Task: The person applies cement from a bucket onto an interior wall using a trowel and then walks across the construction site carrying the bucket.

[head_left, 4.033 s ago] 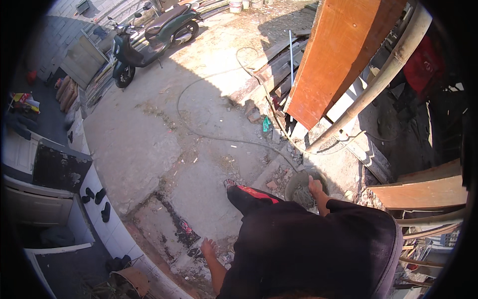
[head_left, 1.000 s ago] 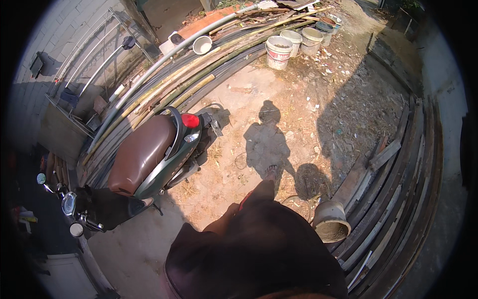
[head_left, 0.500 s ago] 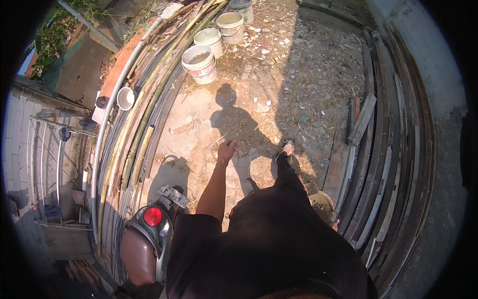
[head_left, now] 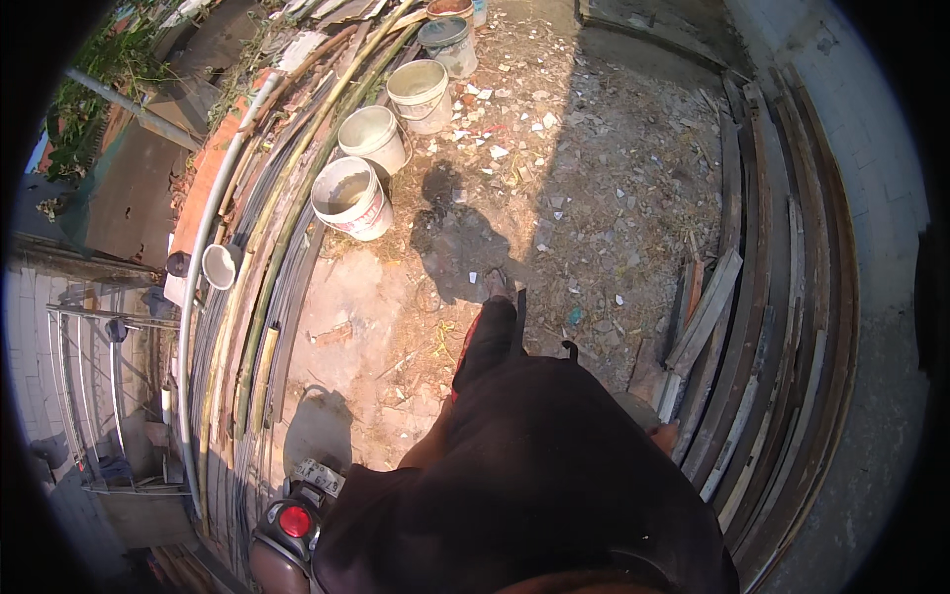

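My right hand [head_left: 665, 436] hangs low beside my body, next to the stacked planks. Only part of it shows, its fingers curled at the edge of a bucket [head_left: 636, 408]. My dark clothing covers most of that bucket, and its handle cannot be made out. Of my left arm, a short piece of forearm [head_left: 427, 450] is visible; the hand is hidden behind my clothing and leg. One foot [head_left: 498, 284] is set forward on the rubble-strewn ground.
Several buckets line the left side, the nearest a white bucket [head_left: 351, 201]. Long poles and rods [head_left: 259, 287] lie beyond them. A parked motorbike [head_left: 294, 522] stands at lower left. Stacked planks [head_left: 757, 287] run along the right wall. Broken tile pieces litter the ground ahead.
I have stepped forward; the row of buckets and the motorbike have shifted down and left in view. My left hand has swung back out of sight. The bucket at my right has stayed beside me.
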The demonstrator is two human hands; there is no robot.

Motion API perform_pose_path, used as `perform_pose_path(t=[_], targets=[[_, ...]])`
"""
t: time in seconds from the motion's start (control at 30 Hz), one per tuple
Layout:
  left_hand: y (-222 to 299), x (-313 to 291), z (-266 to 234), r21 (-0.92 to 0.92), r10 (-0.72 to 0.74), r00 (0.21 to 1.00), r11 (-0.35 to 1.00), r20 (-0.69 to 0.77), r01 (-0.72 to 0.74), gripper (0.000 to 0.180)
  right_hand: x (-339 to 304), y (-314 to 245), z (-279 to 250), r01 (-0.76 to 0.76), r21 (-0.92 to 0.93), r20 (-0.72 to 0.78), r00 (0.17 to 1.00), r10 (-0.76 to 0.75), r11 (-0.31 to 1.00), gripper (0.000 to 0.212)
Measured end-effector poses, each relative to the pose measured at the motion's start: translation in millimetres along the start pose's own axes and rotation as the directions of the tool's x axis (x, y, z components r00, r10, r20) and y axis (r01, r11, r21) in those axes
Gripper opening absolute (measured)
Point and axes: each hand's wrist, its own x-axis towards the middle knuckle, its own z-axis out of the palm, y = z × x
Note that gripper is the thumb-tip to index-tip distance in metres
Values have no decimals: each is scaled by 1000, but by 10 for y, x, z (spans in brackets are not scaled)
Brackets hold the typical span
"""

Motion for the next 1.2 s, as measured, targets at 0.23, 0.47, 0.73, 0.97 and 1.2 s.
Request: perform_pose_path(t=[0.23, 0.47, 0.73, 0.97, 1.2], targets=[[2338, 1468, -1438, 347, 146, 981, 920, 127, -182, 77, 533, -1201, 235, 28, -205, -101, 994, -49, 978, 29], [5638, 2305, -2753, 284, 398, 886, 901, -238, -328, 48, 852, -2230, 334, -114, -140, -199, 976, 84, 984, 24], [8600, 2796, -2684, -205, 561, 775, 754, -291, -624, 32, 2132, -3784, 667, -297, 120, -148, 938, 313, 947, 25], [7904, 3497, -2105, 871, 476, 827, 216, 300, -441, 34, 3637, -5567, 562, -244, 253, -85, 958, 273, 936, 28], [9522, 3906, -2036, 193, 5, 996, 981, 87, -22, 37, 5276, -6047, -149, 79, -237, -403, 899, -172, 968, 31]])
